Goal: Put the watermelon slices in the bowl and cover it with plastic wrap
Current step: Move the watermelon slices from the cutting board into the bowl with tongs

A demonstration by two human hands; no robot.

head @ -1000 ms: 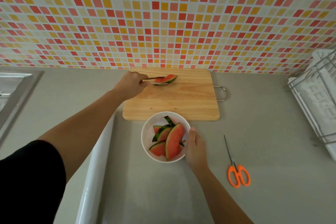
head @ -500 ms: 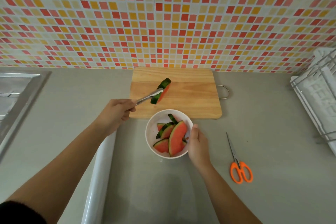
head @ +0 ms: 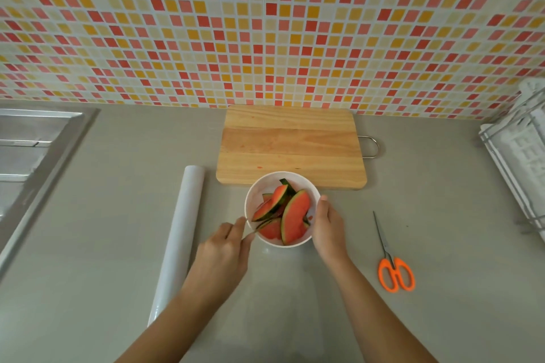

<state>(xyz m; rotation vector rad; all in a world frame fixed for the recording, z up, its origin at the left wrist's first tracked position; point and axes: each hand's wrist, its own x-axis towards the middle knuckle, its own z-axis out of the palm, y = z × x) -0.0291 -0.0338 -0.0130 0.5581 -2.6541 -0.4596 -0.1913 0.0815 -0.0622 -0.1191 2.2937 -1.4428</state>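
A white bowl (head: 312, 188) stands on the grey counter just in front of the wooden cutting board (head: 290, 138). Several watermelon slices (head: 295, 218) lie in it. My left hand (head: 225, 247) grips metal tongs (head: 259, 222) whose tips hold one slice (head: 269, 205) inside the bowl at its left side. My right hand (head: 326, 222) holds the bowl's right rim, thumb along the edge. A white roll of plastic wrap (head: 180, 242) lies lengthwise on the counter to the left of my left hand. No slices lie on the board.
Orange-handled scissors (head: 393, 265) lie on the counter to the right. A steel sink (head: 26, 156) is at the far left, a white dish rack (head: 522, 156) at the far right. The tiled wall rises behind the board.
My left hand has carried the last slice with the tongs from the cutting board down into the bowl. The right hand has stayed on the bowl's rim.
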